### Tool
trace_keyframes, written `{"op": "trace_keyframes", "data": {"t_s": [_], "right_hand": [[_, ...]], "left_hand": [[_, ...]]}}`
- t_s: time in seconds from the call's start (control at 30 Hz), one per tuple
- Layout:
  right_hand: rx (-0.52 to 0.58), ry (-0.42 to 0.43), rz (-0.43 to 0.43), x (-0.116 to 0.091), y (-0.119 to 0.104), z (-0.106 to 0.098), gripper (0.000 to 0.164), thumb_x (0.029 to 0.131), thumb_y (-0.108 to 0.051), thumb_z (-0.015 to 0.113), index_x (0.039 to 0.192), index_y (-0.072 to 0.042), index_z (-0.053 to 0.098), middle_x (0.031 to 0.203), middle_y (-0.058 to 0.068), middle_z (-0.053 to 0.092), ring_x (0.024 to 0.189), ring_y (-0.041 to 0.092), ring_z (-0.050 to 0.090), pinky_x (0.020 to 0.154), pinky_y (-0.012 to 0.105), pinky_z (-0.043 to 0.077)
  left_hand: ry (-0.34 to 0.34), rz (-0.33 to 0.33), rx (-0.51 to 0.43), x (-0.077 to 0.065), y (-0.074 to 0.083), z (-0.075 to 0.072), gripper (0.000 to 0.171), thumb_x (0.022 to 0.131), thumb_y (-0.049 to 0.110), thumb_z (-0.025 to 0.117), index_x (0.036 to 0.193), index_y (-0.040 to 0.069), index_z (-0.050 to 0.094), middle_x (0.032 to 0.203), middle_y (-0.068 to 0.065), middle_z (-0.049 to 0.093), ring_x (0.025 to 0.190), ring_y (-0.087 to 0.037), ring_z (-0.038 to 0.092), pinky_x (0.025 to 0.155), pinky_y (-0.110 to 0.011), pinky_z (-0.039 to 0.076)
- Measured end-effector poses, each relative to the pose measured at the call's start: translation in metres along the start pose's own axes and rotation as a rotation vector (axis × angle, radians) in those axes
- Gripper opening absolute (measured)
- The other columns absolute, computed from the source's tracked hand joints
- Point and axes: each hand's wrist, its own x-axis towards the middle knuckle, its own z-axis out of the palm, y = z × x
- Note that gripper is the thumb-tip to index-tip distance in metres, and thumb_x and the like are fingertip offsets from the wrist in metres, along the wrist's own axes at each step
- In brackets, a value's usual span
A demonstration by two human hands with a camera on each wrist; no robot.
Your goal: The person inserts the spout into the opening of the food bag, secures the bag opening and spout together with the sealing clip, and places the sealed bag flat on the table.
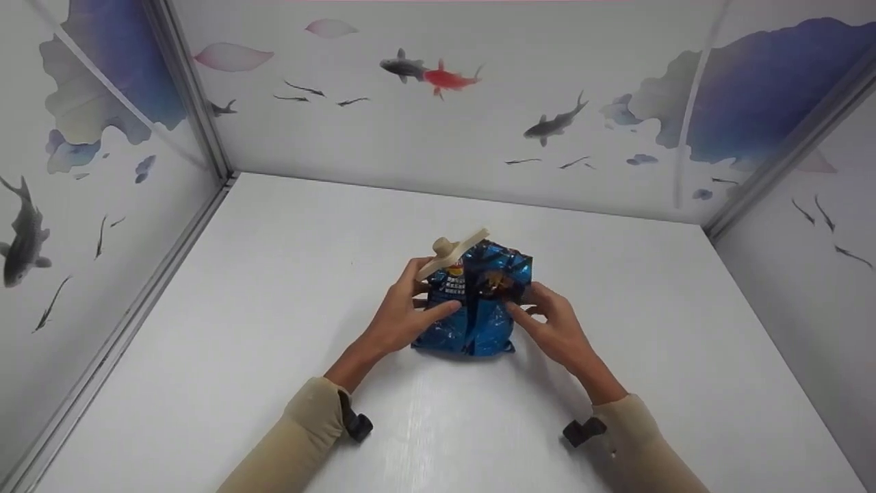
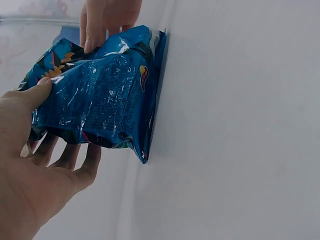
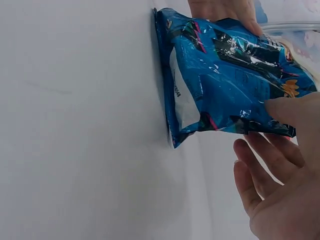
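A shiny blue snack bag [image 1: 493,322] stands upright on the white table, its bottom edge touching the surface. Across its upper left lies a beige bag clip [image 1: 457,255] with a round knob, slanting up to the right. My left hand [image 1: 395,316] grips the bag's left side, thumb on the face towards me and fingers behind; its index finger is by the clip's lower end. On the other side, my right hand [image 1: 560,330] holds the bag between thumb and fingers. Both wrist views show the crinkled bag [image 2: 100,95] between the hands; the clip is mostly hidden there.
The white table [image 1: 274,274] spreads around the bag. White panels printed with fish and blue leaves enclose it at the back [image 1: 438,137], left [image 1: 123,205] and right [image 1: 787,226]. Black straps with small mounts [image 1: 359,424] sit on both sleeved wrists.
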Motion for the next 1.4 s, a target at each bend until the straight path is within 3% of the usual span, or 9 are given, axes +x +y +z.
{"op": "trace_keyframes", "data": {"t_s": [0.17,0.33,0.57,0.8,1.13,1.4], "right_hand": [[-0.010,0.031,0.000,-0.005,0.001,0.001,0.027,0.106,-0.026,0.072,0.132,-0.016,0.075,0.122,0.001,0.080,0.111,0.018,0.073,0.097,0.022,0.059],[0.015,0.052,0.014,-0.008,0.000,0.003,0.019,0.107,-0.024,0.072,0.122,-0.015,0.078,0.115,0.001,0.080,0.105,0.018,0.074,0.089,0.022,0.062],[0.063,0.080,-0.009,-0.010,0.001,0.003,0.011,0.106,-0.021,0.072,0.114,-0.017,0.079,0.106,0.001,0.079,0.091,0.019,0.076,0.083,0.023,0.064],[0.096,0.082,-0.008,-0.012,0.002,0.005,0.012,0.107,-0.024,0.071,0.112,-0.016,0.079,0.099,0.003,0.079,0.086,0.021,0.073,0.079,0.025,0.064],[0.121,0.046,0.067,-0.015,0.008,0.005,0.017,0.106,-0.031,0.072,0.113,-0.017,0.078,0.098,0.004,0.079,0.084,0.024,0.072,0.079,0.033,0.066],[0.145,0.002,0.127,-0.014,0.011,0.004,0.020,0.106,-0.031,0.073,0.117,-0.015,0.077,0.100,0.005,0.081,0.085,0.027,0.073,0.080,0.031,0.064]], "left_hand": [[-0.017,0.000,-0.008,-0.002,-0.002,-0.001,0.079,0.098,0.043,0.081,0.159,0.019,0.038,0.158,-0.013,0.056,0.139,-0.036,0.064,0.116,-0.059,0.052],[-0.057,0.022,-0.054,-0.005,-0.004,-0.003,0.070,0.103,0.036,0.075,0.158,0.018,0.035,0.160,-0.013,0.053,0.145,-0.038,0.060,0.117,-0.062,0.051],[-0.055,0.045,-0.071,-0.006,-0.004,-0.004,0.061,0.108,0.035,0.070,0.156,0.019,0.036,0.164,-0.013,0.049,0.144,-0.039,0.060,0.115,-0.061,0.052],[-0.048,0.034,-0.081,-0.006,-0.005,-0.003,0.060,0.109,0.038,0.068,0.155,0.018,0.037,0.163,-0.014,0.050,0.141,-0.040,0.062,0.113,-0.065,0.053],[-0.068,-0.029,-0.087,-0.003,-0.009,-0.002,0.061,0.109,0.042,0.065,0.157,0.017,0.035,0.163,-0.018,0.049,0.144,-0.044,0.059,0.116,-0.059,0.052],[-0.088,-0.061,-0.073,0.000,-0.012,-0.002,0.063,0.109,0.045,0.064,0.157,0.016,0.035,0.164,-0.019,0.049,0.144,-0.046,0.059,0.117,-0.062,0.050]]}}
